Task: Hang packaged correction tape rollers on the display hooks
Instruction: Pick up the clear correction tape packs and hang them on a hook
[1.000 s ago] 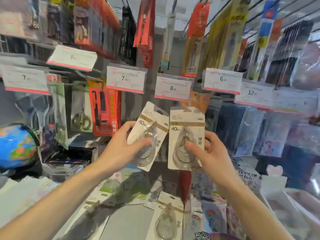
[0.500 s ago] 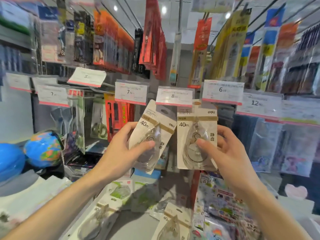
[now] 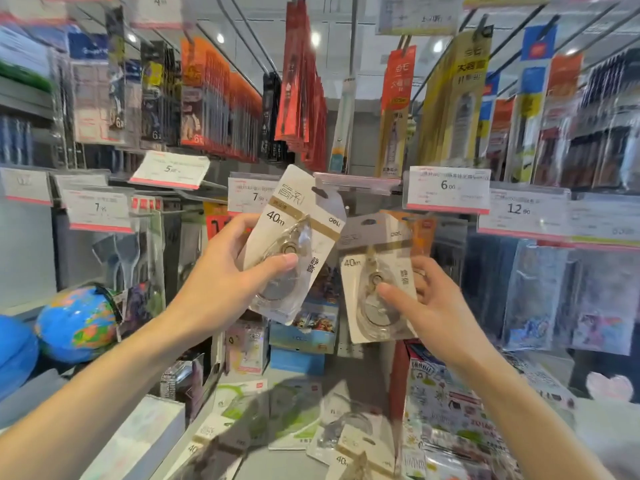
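- My left hand [image 3: 221, 289] grips one packaged correction tape roller, the left pack [image 3: 294, 244], thumb across the clear blister and fingers behind the card.
- My right hand [image 3: 429, 306] grips a second one, the right pack [image 3: 377, 275], with the thumb tip on the blister and the other fingers wrapped behind the right edge.
- Both packs are up in the air in front of the display, just below the row of price tags; the left one overlaps the 7.90 tag [image 3: 249, 197], the right one sits lower, under the gap before the 6.00 tag [image 3: 448, 190].
- More packs lie loose on the shelf [image 3: 301, 420] below, so I judge plenty of hanging is left.
- The step in hand, as I read it, is threading a pack onto a hook. I cannot make out the hook tip clearly; it seems to be behind the flipped-up tag strip [image 3: 356, 180] between the packs.
- To do it well I would deal with one pack at a time, square its card to the hook, keep my fingers low on the blister so the hang hole [image 3: 320, 192] stays clear, and slide straight back.
- The left pack's long axis leans: its top with the hole points up and to the right, printed face toward me.
- The right pack stands nearly upright, top tipped slightly left and bent away from me, its hang slot [image 3: 369, 222] uppermost.
- The left pack needs untilting first.
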Motion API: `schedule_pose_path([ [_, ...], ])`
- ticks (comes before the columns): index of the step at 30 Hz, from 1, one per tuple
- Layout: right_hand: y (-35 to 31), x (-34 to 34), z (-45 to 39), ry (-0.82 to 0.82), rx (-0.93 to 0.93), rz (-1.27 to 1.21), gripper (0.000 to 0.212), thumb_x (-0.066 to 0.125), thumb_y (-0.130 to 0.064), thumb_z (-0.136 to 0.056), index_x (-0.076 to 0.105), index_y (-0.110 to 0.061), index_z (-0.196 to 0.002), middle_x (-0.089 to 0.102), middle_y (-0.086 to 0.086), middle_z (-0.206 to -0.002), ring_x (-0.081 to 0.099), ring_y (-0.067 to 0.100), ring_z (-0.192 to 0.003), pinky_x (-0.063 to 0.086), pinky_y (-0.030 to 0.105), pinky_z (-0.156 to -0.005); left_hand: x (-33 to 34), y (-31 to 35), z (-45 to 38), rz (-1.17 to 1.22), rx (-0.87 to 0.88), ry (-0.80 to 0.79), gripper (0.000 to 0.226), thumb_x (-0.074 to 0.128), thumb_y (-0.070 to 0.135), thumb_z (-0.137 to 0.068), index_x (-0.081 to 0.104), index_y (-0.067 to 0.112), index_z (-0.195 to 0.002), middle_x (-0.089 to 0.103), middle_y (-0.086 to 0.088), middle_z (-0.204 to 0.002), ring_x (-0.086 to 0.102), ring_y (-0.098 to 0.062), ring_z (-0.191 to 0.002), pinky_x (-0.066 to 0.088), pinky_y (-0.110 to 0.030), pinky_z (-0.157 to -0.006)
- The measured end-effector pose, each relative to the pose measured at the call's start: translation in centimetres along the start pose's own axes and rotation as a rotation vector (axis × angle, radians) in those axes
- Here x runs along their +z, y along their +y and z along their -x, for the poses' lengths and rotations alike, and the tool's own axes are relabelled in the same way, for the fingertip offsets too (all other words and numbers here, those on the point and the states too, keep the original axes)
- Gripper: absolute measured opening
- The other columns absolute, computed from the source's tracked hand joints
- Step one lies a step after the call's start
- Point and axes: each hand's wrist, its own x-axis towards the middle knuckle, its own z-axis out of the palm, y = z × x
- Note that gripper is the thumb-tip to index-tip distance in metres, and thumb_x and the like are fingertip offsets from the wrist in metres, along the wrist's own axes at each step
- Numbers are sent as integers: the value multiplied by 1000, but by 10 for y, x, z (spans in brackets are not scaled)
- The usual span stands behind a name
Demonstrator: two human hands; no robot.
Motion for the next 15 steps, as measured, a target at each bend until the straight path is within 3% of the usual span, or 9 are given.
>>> schedule_pose_path([
  [4,-1,18,-17,33,33,18,29,75,-36,-93,56,-25,-112,80,-10,-99,80,14,-78,67,39,-60,-7,-7,-2,-9,0,-3,47,77,52,-74,61,43,-116,74,15,-115,72,-7,-104,57,-40,-91],
  [8,0,25,-23,60,18,20,54,76,-38,-92,50,-21,-136,78,-19,-93,78,2,-78,59,19,-54,-10,-12,-3,-3,2,-22,47,78,51,-75,60,42,-117,74,15,-116,72,-7,-104,57,-36,-89],
  [11,1,27,-25,65,5,29,56,76,-38,-92,49,-20,-138,78,-19,-95,76,-5,-79,56,12,-54,-10,-13,-5,1,0,-20,47,78,51,-75,60,42,-117,74,15,-116,72,-6,-104,56,-33,-88],
  [13,1,29,-25,55,1,33,53,75,-37,-93,48,-23,-136,76,-32,-96,76,-5,-81,57,13,-56,-10,-13,-5,2,3,-21,47,78,52,-75,60,43,-117,73,16,-117,72,-5,-104,56,-31,-86],
  [15,-1,32,-27,57,-3,26,51,76,-36,-92,49,-27,-135,75,-35,-100,76,-4,-90,63,21,-69,-11,-13,-7,6,4,-21,47,78,52,-75,60,44,-118,73,17,-117,71,-5,-106,55,-31,-87],
])
